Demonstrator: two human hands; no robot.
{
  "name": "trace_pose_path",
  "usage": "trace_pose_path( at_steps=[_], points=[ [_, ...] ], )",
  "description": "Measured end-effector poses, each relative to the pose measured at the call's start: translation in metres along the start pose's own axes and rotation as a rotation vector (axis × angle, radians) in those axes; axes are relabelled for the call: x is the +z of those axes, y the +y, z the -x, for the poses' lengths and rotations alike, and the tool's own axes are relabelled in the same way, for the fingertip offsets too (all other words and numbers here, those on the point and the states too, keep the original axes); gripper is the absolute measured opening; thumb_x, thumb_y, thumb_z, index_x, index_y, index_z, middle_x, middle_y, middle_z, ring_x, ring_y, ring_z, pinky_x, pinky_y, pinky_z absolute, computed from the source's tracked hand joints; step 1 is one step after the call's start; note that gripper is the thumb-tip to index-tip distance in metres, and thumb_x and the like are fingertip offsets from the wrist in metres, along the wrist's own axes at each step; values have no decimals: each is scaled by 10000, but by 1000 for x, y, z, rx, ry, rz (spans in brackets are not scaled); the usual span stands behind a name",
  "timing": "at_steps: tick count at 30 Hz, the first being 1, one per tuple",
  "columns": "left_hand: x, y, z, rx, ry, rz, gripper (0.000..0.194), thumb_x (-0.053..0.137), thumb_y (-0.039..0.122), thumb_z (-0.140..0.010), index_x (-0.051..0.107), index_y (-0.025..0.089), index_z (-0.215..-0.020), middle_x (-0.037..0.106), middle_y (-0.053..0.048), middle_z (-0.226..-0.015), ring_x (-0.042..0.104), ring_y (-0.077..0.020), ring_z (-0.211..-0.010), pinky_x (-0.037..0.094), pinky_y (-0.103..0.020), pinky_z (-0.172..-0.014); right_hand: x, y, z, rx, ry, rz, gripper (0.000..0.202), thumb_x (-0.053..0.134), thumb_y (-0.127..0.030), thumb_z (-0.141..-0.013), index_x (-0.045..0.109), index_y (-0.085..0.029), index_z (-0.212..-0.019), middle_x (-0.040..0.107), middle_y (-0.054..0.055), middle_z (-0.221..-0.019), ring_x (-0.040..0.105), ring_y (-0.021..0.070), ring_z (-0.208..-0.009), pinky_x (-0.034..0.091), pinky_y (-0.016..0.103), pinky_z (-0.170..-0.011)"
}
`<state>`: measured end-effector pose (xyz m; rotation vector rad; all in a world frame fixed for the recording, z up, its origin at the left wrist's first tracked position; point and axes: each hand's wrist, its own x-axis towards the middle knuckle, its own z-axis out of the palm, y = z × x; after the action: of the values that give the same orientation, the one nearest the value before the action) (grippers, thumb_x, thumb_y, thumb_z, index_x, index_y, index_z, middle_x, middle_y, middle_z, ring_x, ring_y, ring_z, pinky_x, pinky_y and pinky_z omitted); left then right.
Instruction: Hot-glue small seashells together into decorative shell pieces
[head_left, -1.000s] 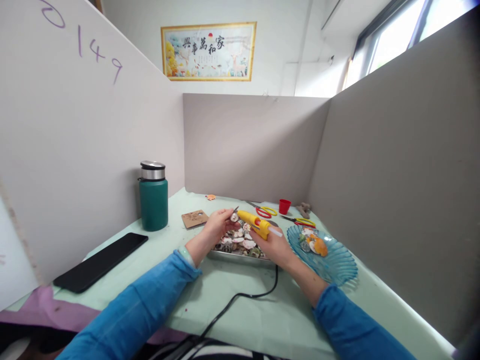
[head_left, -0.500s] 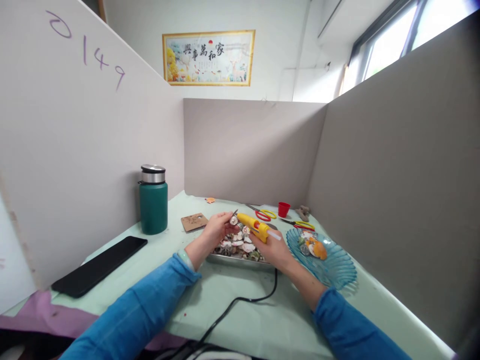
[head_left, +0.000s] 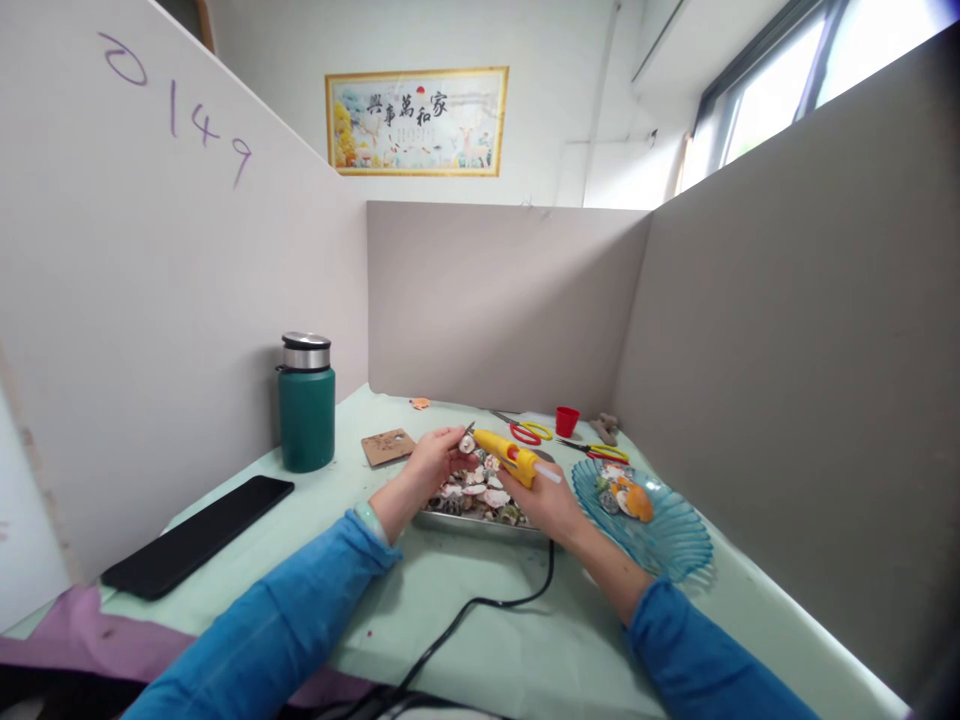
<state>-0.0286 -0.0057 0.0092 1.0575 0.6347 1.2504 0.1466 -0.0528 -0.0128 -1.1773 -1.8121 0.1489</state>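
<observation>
My left hand (head_left: 439, 458) pinches a small whitish shell (head_left: 467, 443) above the left part of a metal tray (head_left: 480, 526). A thin dark tip sticks up beside that shell. In my right hand (head_left: 547, 497) is a yellow hot glue gun (head_left: 510, 455), pointing left with its nozzle right at the shell. A clear glue stick (head_left: 549, 473) juts from the gun's rear. Under both hands, many mixed shells (head_left: 487, 490) fill the tray. Whether nozzle and shell touch, I cannot tell.
A blue glass plate (head_left: 675, 540) with several shells lies at right. Two pairs of scissors (head_left: 529, 432), a red cup (head_left: 567, 421) and a brown card (head_left: 388, 447) are behind. At left stand a green bottle (head_left: 307, 415) and a black phone-like slab (head_left: 199, 535). A black cord (head_left: 480, 601) crosses the front.
The view has tilted up very slightly. Both hands keep the shell and the glue gun in nearly the same place.
</observation>
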Motion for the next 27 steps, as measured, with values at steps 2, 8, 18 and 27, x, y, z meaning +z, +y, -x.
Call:
trace_pose_path(
  at_steps=[2,8,18,27],
  points=[
    [-1,-1,0,4,-18,-1,132,607,222,-753,560,99,-754,594,-31,-618,580,-129,-485,506,-271,-532,0,0,0,-8,17,12,253,477,-397,-788,588,-171,-814,577,-7,-612,507,137,-544,375,236,-528],
    [-3,-2,-2,4,-38,-5,137,590,220,-768,561,89,-743,590,-38,-621,576,-131,-480,503,-277,-534,1,1,-2,-10,51,18,248,481,-397,-783,579,-169,-779,573,0,-616,503,133,-543,365,232,-521],
    [-5,-4,-4,4,-67,5,168,634,242,-738,579,84,-728,595,-46,-635,577,-126,-483,495,-278,-541,0,2,-1,-4,48,-2,248,482,-391,-782,583,-165,-794,577,2,-632,512,133,-557,370,230,-521],
    [-6,-5,-6,4,-54,13,144,614,222,-748,575,85,-772,600,-47,-642,579,-130,-486,497,-269,-526,4,4,0,-4,11,-9,226,488,-381,-781,582,-177,-804,574,-9,-618,506,132,-540,368,231,-516]
  ],
)
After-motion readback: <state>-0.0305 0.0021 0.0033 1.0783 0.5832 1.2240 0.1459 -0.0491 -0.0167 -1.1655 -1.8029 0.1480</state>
